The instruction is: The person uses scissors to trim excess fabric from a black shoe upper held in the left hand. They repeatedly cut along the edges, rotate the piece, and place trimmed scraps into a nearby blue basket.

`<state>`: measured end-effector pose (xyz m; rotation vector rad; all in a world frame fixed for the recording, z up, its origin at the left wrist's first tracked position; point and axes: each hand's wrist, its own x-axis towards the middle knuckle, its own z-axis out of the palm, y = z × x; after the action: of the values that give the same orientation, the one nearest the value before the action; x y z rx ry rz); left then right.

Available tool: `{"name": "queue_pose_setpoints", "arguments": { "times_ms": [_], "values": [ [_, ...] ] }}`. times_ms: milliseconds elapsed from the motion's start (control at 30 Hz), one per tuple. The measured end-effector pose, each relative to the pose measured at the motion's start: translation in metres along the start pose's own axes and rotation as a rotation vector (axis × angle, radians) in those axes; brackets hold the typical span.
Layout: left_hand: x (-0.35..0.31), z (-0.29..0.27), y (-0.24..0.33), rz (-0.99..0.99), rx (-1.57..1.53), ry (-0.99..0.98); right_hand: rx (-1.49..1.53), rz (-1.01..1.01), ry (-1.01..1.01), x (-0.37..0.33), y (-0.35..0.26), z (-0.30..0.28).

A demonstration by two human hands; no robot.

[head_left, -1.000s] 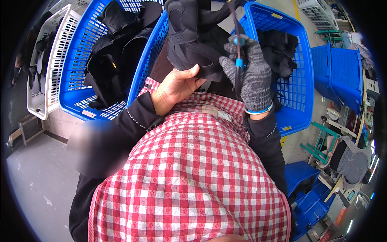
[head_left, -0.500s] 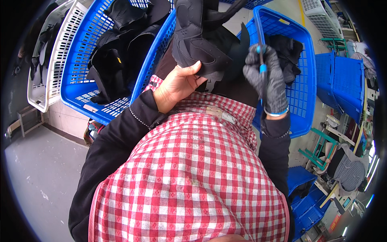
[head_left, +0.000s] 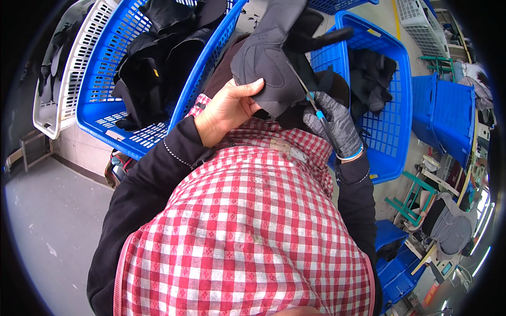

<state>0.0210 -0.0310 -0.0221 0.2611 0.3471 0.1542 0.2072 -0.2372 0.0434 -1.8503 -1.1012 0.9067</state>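
Observation:
My bare left hand (head_left: 227,109) pinches the lower edge of a black stitched fabric piece (head_left: 263,71), its thumb on top. The piece has curved seams, rows of small holes and a dark strap-like part reaching right. My right hand (head_left: 333,122), in a grey knitted glove, is closed around a slim tool (head_left: 320,115) with a blue and dark handle. Its long thin metal tip lies across the right side of the fabric piece; whether it touches the cloth I cannot tell, nor can I make out the tool's exact kind.
A blue basket (head_left: 184,102) at the left holds several black pieces (head_left: 139,87). Another blue basket (head_left: 403,142) at the right holds more dark pieces (head_left: 371,79). A white basket (head_left: 68,95) stands far left. Stacked blue crates (head_left: 450,113) and a green frame (head_left: 416,200) stand farther right.
My right hand has moved down and left, tilting the tool so its tip comes over the fabric piece. The piece has turned and shifted slightly right in my left hand.

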Motion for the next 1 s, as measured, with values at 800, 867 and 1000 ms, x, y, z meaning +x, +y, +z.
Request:
{"name": "queue_pose_setpoints", "arguments": {
  "times_ms": [800, 867, 1000],
  "values": [
    [0.011, -0.022, -0.013, -0.012, -0.011, -0.013, -0.383, -0.216, 0.265, 0.003, -0.005, 0.021],
    [0.012, -0.024, -0.012, -0.019, -0.007, -0.018, -0.396, -0.215, 0.270, 0.003, -0.005, 0.022],
    [0.011, -0.023, -0.013, -0.029, -0.034, -0.041, -0.499, -0.253, 0.292, 0.006, -0.005, 0.023]
  ]
}}
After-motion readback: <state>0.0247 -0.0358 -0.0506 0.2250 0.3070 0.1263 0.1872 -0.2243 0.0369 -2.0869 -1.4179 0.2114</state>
